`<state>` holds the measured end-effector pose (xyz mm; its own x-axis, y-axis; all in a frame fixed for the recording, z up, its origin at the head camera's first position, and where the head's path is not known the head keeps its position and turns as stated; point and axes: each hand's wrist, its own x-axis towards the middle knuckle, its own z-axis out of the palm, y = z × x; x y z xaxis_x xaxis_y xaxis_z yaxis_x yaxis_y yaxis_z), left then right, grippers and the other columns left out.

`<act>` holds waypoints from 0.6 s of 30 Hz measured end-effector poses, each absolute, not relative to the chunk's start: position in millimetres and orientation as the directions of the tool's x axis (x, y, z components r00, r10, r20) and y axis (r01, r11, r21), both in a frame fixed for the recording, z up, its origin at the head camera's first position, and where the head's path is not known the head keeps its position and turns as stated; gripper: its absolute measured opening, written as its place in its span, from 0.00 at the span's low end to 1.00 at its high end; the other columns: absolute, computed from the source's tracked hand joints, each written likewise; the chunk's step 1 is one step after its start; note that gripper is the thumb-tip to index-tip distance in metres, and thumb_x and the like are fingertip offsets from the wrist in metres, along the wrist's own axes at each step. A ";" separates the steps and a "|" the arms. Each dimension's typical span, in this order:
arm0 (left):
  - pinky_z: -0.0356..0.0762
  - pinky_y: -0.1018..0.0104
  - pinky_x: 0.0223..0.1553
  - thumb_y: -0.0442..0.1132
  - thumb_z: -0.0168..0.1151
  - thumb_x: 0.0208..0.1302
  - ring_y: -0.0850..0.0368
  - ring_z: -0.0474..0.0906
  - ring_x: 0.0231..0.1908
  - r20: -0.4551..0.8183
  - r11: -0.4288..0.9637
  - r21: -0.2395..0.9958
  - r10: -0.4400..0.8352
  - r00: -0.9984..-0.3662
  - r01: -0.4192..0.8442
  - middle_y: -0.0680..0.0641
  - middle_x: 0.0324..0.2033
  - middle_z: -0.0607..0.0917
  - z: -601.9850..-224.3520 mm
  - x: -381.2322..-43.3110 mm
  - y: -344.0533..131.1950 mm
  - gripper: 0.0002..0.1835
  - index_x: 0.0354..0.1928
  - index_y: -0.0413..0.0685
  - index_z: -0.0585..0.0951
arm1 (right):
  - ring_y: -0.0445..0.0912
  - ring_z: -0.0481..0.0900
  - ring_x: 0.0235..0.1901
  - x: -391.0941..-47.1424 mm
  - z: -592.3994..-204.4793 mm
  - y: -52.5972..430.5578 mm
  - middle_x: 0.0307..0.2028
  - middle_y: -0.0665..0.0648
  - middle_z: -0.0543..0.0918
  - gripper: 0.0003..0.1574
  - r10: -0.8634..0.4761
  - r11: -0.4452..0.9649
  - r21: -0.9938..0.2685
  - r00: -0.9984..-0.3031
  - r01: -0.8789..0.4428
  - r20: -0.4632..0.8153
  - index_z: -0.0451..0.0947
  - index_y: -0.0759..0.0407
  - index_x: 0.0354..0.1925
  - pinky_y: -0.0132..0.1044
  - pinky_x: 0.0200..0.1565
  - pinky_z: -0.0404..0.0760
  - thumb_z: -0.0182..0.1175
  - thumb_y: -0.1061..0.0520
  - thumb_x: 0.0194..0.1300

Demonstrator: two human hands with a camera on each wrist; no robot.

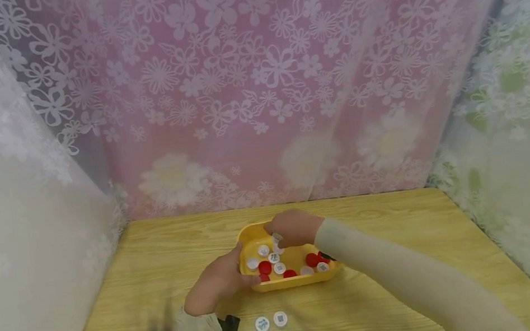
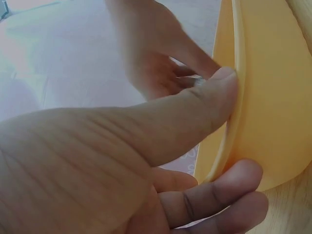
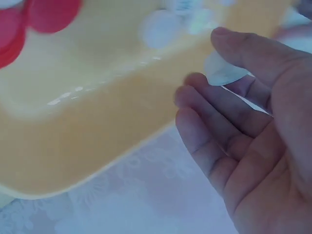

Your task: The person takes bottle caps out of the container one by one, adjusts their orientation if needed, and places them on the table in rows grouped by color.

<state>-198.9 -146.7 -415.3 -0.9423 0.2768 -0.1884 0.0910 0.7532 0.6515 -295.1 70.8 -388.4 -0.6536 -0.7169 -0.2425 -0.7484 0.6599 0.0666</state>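
Note:
A yellow plastic tray with rounded corners stands on the table, holding several white discs and red discs. Some white ones carry a printed square code or blue-green marks. At the tray's left end my left hand grips the rim, thumb on one side and fingers on the other in the left wrist view. Over the far part of the tray, my right hand pinches a white disc between thumb and fingers, while its other fingers curl loosely near the tray wall.
Two white discs, one with blue-green print and one with a square code, lie on the wooden table in front of the tray. A pink flowered curtain hangs behind, with pale cloth at both sides.

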 end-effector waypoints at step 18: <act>0.68 0.39 0.69 0.53 0.77 0.60 0.38 0.70 0.70 -0.216 0.797 0.599 0.256 -0.942 0.079 0.38 0.73 0.72 -418.9 -202.0 -147.2 0.57 0.82 0.40 0.54 | 0.30 0.75 0.28 -190.9 -354.5 118.1 0.34 0.41 0.84 0.16 -0.736 0.538 -0.221 -0.581 -0.814 0.349 0.85 0.50 0.46 0.29 0.33 0.79 0.59 0.42 0.77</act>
<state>-202.0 -147.2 -418.9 -0.9422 0.2557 -0.2164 0.0786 0.7968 0.5991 -190.9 118.1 -354.5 -0.5807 -0.7355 0.3490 -0.8137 0.5378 -0.2205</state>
